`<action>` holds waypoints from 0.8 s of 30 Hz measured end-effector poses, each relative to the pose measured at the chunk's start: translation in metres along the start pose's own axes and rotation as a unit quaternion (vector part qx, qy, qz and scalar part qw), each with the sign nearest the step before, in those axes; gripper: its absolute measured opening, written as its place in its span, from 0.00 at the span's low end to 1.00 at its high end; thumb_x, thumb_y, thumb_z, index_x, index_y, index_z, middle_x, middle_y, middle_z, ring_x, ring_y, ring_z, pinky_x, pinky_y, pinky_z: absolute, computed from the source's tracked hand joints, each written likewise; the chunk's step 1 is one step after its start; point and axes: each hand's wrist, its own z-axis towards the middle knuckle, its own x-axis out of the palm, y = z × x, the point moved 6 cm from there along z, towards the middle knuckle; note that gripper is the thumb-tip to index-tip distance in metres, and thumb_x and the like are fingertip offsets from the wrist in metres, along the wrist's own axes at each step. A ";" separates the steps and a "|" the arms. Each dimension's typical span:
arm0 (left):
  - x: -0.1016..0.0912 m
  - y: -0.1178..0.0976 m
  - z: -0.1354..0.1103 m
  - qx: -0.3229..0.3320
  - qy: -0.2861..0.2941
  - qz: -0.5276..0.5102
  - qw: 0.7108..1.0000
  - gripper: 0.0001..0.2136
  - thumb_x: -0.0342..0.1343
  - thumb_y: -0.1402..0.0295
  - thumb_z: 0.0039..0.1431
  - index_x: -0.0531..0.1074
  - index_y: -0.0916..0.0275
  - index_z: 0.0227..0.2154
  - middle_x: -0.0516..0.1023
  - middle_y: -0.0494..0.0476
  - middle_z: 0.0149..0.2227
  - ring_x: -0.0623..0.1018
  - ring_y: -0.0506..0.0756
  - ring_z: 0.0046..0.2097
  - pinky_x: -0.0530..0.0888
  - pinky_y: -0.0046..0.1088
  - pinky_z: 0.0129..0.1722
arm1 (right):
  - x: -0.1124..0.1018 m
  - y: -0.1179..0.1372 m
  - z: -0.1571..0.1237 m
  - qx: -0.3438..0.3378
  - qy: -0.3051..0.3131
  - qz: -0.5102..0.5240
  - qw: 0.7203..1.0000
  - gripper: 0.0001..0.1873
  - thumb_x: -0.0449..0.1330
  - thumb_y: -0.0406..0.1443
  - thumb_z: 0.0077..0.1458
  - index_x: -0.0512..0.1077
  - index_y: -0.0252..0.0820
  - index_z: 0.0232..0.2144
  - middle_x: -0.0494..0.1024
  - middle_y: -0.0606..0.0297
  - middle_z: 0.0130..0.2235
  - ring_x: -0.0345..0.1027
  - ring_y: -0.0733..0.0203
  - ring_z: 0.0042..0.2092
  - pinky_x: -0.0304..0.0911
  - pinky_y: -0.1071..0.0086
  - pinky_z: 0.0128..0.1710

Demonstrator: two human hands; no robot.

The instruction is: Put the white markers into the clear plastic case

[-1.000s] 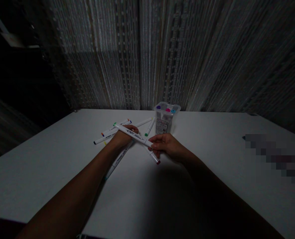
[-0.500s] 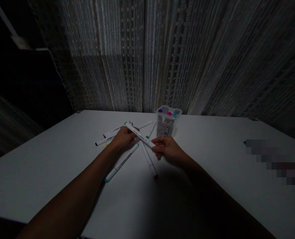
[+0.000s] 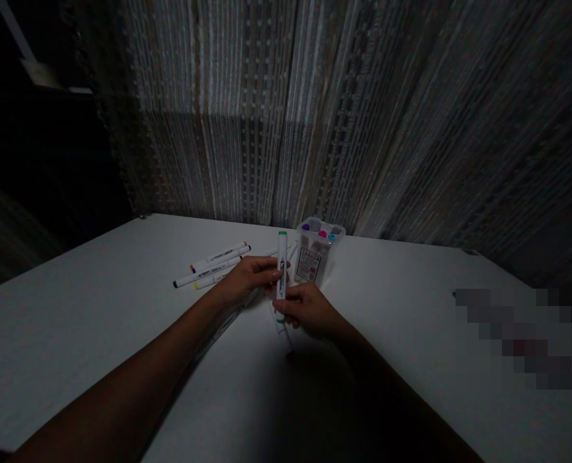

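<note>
A white marker with green ends [image 3: 282,267] stands nearly upright between my hands. My left hand [image 3: 249,278] is closed on its middle from the left, and my right hand [image 3: 309,307] pinches its lower end. Under and in front of my hands lies a white marker with a dark red end [image 3: 286,341], partly hidden. Another marker [image 3: 228,325] lies half behind my left forearm. Just behind my right hand stands a clear plastic box [image 3: 309,260] with a printed label, holding purple-, pink- and blue-ended markers.
Several white markers [image 3: 208,273] with orange, blue, black and yellow ends lie to the left on the white table [image 3: 97,308]. A striped curtain [image 3: 266,128] hangs behind the table. A blurred-out patch [image 3: 517,341] covers something at the right.
The green-ended marker has turned from a slant to nearly upright, its top swinging right. Both hands have drawn together around it. The whole view has shifted slightly.
</note>
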 end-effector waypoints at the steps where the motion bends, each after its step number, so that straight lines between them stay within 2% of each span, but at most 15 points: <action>1: 0.000 0.001 0.000 -0.003 0.002 0.000 1.000 0.23 0.64 0.60 0.41 0.74 0.71 0.39 0.73 0.56 0.27 0.67 0.46 0.23 0.64 0.21 0.23 | 0.000 0.001 0.000 -0.005 0.005 0.005 1.000 0.08 0.59 0.35 0.45 0.69 0.34 0.21 0.64 0.72 0.15 0.55 0.74 0.16 0.51 0.79 0.15; 5: 0.001 0.003 -0.001 -0.008 0.014 0.018 1.000 0.22 0.63 0.59 0.44 0.74 0.70 0.40 0.72 0.56 0.25 0.68 0.48 0.25 0.65 0.23 0.26 | -0.001 0.005 0.000 -0.037 0.020 0.037 0.998 0.09 0.61 0.37 0.44 0.71 0.34 0.23 0.65 0.72 0.15 0.56 0.73 0.17 0.53 0.79 0.16; 9: 0.004 -0.001 -0.003 -0.023 0.019 0.016 0.999 0.21 0.61 0.57 0.44 0.74 0.70 0.38 0.73 0.56 0.26 0.71 0.50 0.28 0.66 0.25 0.30 | -0.009 0.004 0.001 -0.053 -0.010 0.090 0.994 0.12 0.63 0.39 0.42 0.70 0.35 0.26 0.69 0.70 0.18 0.59 0.72 0.17 0.55 0.78 0.15; 13: 0.013 -0.009 -0.005 -0.033 0.061 0.088 0.994 0.20 0.59 0.54 0.45 0.75 0.69 0.30 0.70 0.54 0.22 0.66 0.48 0.24 0.62 0.23 0.25 | -0.017 0.007 0.002 -0.083 -0.058 0.164 0.981 0.18 0.65 0.42 0.42 0.69 0.36 0.32 0.70 0.71 0.20 0.60 0.71 0.17 0.56 0.78 0.14; 16: 0.016 -0.009 -0.006 -0.037 0.082 0.114 0.989 0.19 0.59 0.55 0.45 0.75 0.69 0.32 0.70 0.53 0.23 0.65 0.47 0.23 0.61 0.22 0.24 | -0.019 0.010 0.001 -0.087 -0.075 0.215 0.970 0.21 0.65 0.42 0.41 0.68 0.36 0.35 0.68 0.73 0.18 0.59 0.71 0.16 0.55 0.78 0.13; 19: 0.011 -0.003 -0.006 -0.045 0.062 0.096 0.992 0.20 0.59 0.55 0.45 0.73 0.69 0.33 0.69 0.51 0.21 0.64 0.46 0.22 0.59 0.21 0.22 | -0.021 0.012 0.000 -0.081 -0.079 0.255 0.960 0.18 0.66 0.41 0.39 0.69 0.35 0.32 0.67 0.72 0.18 0.58 0.71 0.17 0.54 0.77 0.13; 24: -0.009 0.003 -0.003 -0.045 0.004 0.082 0.996 0.19 0.58 0.54 0.46 0.71 0.69 0.27 0.63 0.48 0.16 0.59 0.44 0.18 0.54 0.21 0.19 | -0.036 0.010 -0.004 -0.097 -0.138 0.323 0.931 0.15 0.66 0.38 0.39 0.69 0.36 0.29 0.68 0.71 0.19 0.59 0.70 0.18 0.54 0.77 0.14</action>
